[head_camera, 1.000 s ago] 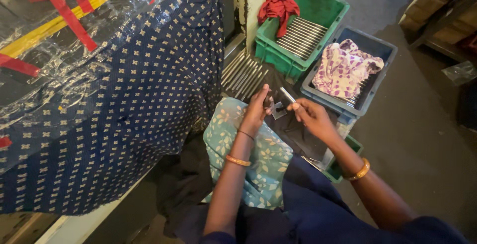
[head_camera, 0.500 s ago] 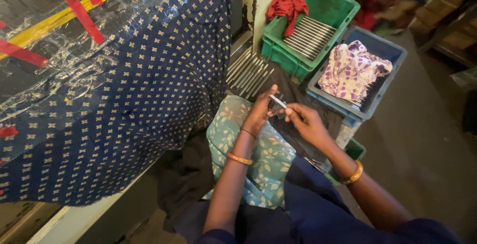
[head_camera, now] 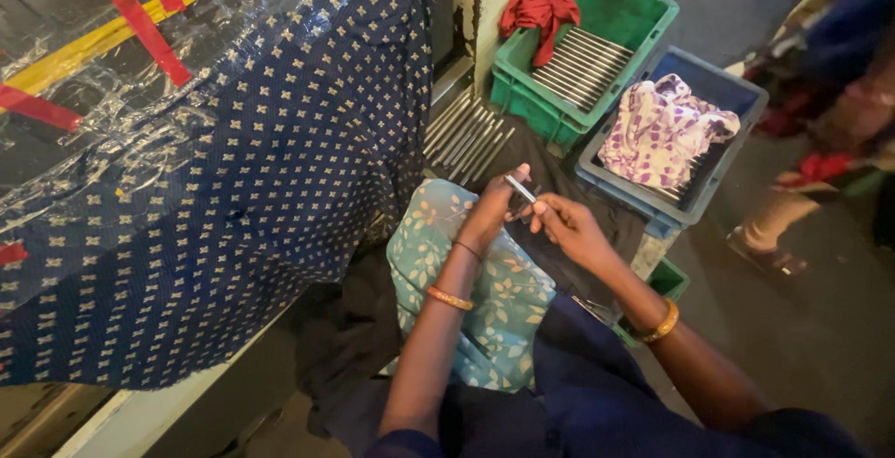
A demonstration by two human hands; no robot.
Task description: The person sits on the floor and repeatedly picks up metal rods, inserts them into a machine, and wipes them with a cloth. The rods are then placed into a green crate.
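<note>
Both hands meet above the teal floral cloth: the left hand and right hand pinch a thin metal rod between closed fingertips, rod slanting upward-left.

This looks like a small workshop floor where metal parts are handled by hand. At the upper middle of the frame, a green plastic crate holds a row of thin silver metal rods, with a crumpled red rag on its edge. Right of it sits a blue-grey plastic crate holding a purple-and-white floral cloth. More loose silver metal rods lie on the bare grey concrete floor.
</note>
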